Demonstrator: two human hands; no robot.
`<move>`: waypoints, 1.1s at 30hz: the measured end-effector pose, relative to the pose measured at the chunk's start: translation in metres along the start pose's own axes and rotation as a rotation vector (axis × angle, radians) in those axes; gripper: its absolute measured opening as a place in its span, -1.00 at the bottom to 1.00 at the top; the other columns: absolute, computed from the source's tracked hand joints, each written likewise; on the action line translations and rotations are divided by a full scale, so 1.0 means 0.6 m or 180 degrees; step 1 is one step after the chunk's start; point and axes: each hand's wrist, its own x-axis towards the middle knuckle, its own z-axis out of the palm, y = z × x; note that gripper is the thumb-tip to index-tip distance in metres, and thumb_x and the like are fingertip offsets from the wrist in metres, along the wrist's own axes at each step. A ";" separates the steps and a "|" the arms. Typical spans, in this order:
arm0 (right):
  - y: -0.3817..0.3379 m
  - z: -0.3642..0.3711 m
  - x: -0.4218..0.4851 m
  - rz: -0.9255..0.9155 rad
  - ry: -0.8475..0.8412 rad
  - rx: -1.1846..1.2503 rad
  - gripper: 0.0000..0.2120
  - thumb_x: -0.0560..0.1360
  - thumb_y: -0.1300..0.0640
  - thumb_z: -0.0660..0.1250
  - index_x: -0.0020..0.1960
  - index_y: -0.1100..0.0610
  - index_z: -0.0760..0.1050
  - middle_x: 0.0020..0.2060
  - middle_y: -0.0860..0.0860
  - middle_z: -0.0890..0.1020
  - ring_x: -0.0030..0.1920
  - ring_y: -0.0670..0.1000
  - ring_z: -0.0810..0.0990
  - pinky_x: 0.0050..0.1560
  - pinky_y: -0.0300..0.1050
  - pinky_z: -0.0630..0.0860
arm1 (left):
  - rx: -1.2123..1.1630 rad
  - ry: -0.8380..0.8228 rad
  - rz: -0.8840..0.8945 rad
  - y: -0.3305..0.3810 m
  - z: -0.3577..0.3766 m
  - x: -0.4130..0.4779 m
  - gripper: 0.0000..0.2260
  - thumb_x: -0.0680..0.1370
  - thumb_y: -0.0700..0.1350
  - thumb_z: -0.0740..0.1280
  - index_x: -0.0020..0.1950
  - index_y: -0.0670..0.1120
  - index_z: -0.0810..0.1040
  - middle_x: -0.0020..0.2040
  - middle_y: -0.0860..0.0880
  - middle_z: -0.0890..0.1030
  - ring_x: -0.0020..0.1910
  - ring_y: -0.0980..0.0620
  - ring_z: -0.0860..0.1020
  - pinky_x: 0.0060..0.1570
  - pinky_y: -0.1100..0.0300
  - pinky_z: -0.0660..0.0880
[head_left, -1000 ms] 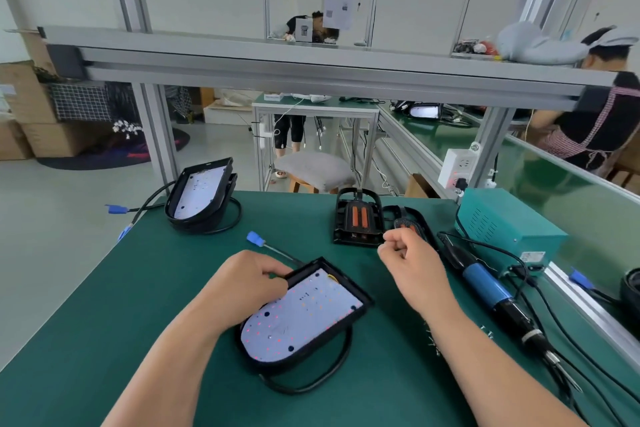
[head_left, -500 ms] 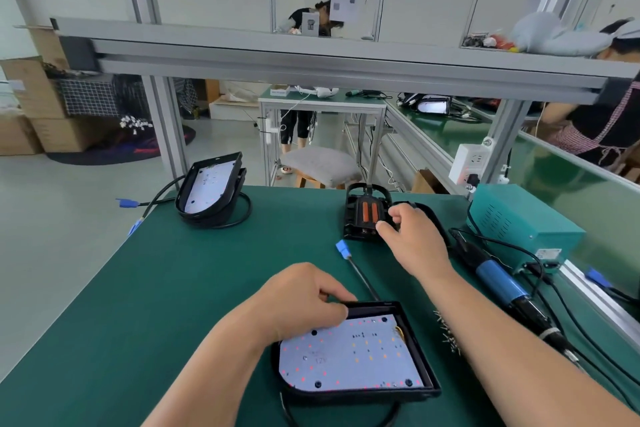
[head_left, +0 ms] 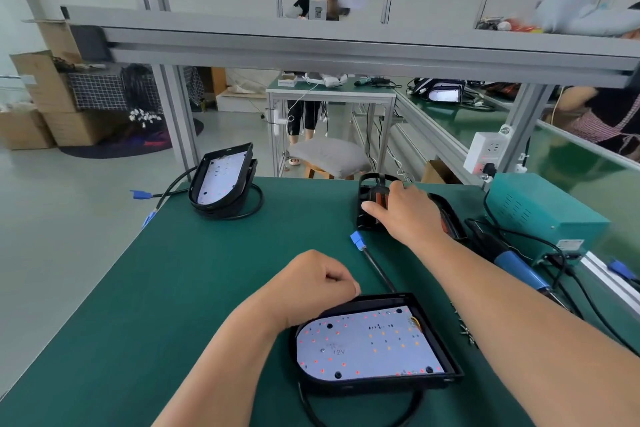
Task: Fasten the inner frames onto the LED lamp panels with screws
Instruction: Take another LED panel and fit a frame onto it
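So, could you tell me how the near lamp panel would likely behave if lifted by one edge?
Probably stiff: the lamp panel is a flat board in a rigid-looking black housing. Its cable looks floppy, looping beneath the housing, so it would likely trail and drag. Lying flat on the table, it seems unlikely to roll or tip.

Your bench [head_left: 173,288]: green mat top. Teal power box [head_left: 540,215] sits at its far right corner, with a white socket [head_left: 486,152] on the post just behind. Grey-cushioned stool [head_left: 329,158] stands beyond the far edge. Aluminium shelf beam [head_left: 346,45] runs overhead. Cardboard boxes [head_left: 41,87] are stacked far left.
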 end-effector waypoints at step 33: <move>0.004 -0.033 0.010 0.0364 -0.0286 0.0385 -0.53 0.40 -0.22 0.39 0.06 0.12 0.39 -0.23 0.01 0.60 -0.27 0.06 0.57 -0.36 -0.08 0.33 | -0.1069 0.0632 -0.0111 -0.010 -0.006 0.016 -0.73 0.29 0.13 0.36 -0.20 -0.02 0.70 -0.41 0.03 0.24 -0.43 0.02 0.17 -0.43 0.22 0.12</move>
